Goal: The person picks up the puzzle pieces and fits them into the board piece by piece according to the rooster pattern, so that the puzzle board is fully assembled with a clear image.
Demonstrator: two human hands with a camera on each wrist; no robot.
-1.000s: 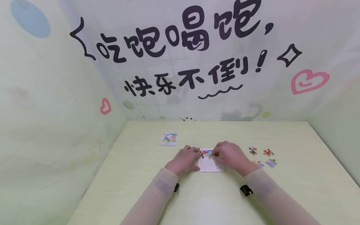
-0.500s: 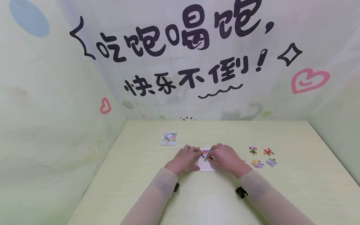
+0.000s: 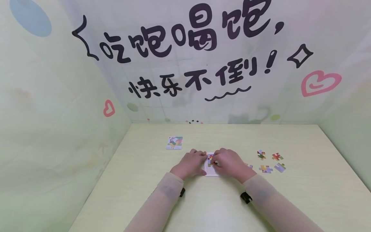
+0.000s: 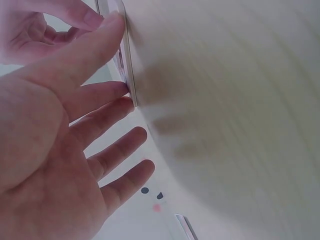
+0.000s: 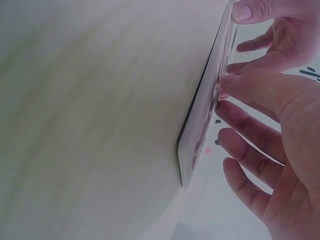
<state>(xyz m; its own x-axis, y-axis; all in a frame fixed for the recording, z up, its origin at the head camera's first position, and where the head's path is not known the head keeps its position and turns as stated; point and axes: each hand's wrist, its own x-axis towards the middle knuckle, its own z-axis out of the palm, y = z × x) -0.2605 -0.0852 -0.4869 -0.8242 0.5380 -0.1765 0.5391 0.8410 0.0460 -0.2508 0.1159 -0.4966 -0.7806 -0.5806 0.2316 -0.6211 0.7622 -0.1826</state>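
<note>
A white puzzle board (image 3: 211,173) lies flat on the table, with colourful jigsaw pieces (image 3: 210,157) along its far side. My left hand (image 3: 189,164) steadies the board's left edge, its thumb near the front corner and its fingers stretched toward the back corner. In the left wrist view the left hand (image 4: 65,125) has its thumb and foremost fingertips touching the board rim. My right hand (image 3: 230,162) is over the board, thumb and index finger pinching a small jigsaw piece at its surface. That piece is mostly hidden by the fingers. The right hand (image 5: 280,135) covers the board's right part from above.
Several loose jigsaw pieces (image 3: 265,169) lie on the table (image 3: 208,206) to the right; one (image 3: 249,166) is partly behind the right hand. A small square picture card (image 3: 175,142) lies at the back left. A printed backdrop (image 3: 185,106) stands behind the table.
My right hand has moved left and slightly toward me across the board, uncovering a loose piece on the right. The left hand has stayed at the board's left edge.
</note>
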